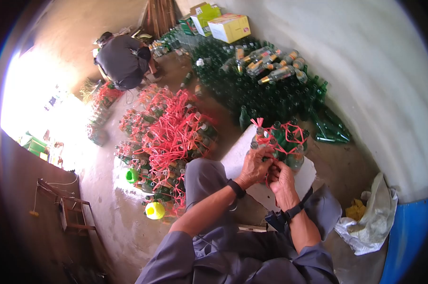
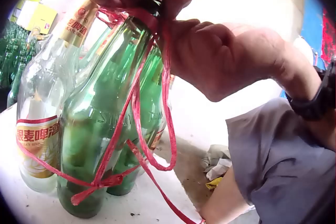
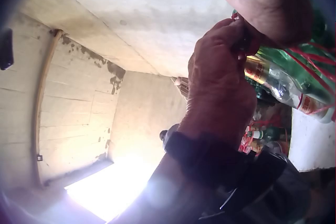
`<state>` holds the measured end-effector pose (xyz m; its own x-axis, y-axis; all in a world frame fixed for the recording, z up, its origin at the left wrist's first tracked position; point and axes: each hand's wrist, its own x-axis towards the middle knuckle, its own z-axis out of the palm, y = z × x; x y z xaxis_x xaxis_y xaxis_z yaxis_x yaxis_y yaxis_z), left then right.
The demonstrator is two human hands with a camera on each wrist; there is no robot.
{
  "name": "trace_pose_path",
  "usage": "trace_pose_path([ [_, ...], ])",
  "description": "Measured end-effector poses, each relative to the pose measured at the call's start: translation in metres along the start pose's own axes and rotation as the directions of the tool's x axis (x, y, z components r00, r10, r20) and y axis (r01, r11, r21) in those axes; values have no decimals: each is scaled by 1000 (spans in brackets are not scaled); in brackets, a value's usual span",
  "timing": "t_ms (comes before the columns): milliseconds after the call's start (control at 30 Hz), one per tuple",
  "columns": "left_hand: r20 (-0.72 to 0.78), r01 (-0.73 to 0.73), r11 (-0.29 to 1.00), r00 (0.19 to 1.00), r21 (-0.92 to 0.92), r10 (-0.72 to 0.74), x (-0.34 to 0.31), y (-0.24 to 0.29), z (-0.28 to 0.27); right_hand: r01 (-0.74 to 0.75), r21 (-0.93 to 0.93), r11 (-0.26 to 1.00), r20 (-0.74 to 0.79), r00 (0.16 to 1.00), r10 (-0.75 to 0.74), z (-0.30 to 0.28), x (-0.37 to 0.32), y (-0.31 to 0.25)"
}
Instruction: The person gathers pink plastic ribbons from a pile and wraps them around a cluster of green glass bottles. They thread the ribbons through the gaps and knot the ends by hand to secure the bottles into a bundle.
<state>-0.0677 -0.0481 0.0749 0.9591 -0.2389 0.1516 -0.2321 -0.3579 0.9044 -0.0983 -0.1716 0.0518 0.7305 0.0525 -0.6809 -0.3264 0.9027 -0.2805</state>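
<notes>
A bundle of green bottles (image 2: pixel 92 129) and clear labelled bottles (image 2: pixel 39 142) stands upright on a white board (image 1: pixel 237 158), with red plastic string (image 2: pixel 137 108) looped round it. My left hand (image 1: pixel 256 166) bends over a green bottle's neck and pinches the string there. Close against it, my right hand (image 1: pixel 283 177) grips the string at the same neck, its fingertips partly hidden by the bottle top and the other hand. Loose string hangs down the front of the bottles. More red string crosses between the necks on top.
Many bottles tied with red string (image 1: pixel 176 132) stand to the left. Behind are massed green bottles (image 1: pixel 270 102), with clear ones lying on top, and cardboard boxes (image 1: pixel 229 27). A person (image 1: pixel 121 59) crouches at the back left. A white sack (image 1: pixel 372 220) lies at right.
</notes>
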Motion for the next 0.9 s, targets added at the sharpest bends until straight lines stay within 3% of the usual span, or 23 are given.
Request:
trace_pose_path([
  [133,6,17,998,1000,-53,-17,-1,-1,1,-8,18,1000,20,1000,7,-4,3,0],
  [300,21,0,999,1000,39,-1,3,4,-5,5,5,1000,-13,1000,-5,1,-4,-2],
  [467,21,68,996,998,-57,-67,3,6,-4,-7,4,1000,57,998,7,-6,-1,-2],
  [533,-4,-19,1000,1000,-8,19,3,5,-3,-11,7,1000,82,997,11,-5,-4,-2],
  [767,64,46,993,997,-111,-39,5,2,-1,-46,-41,998,67,997,49,-7,-6,1],
  [900,61,-44,999,997,-28,46,6,-6,1,-54,19,998,110,993,51,-11,-3,3],
])
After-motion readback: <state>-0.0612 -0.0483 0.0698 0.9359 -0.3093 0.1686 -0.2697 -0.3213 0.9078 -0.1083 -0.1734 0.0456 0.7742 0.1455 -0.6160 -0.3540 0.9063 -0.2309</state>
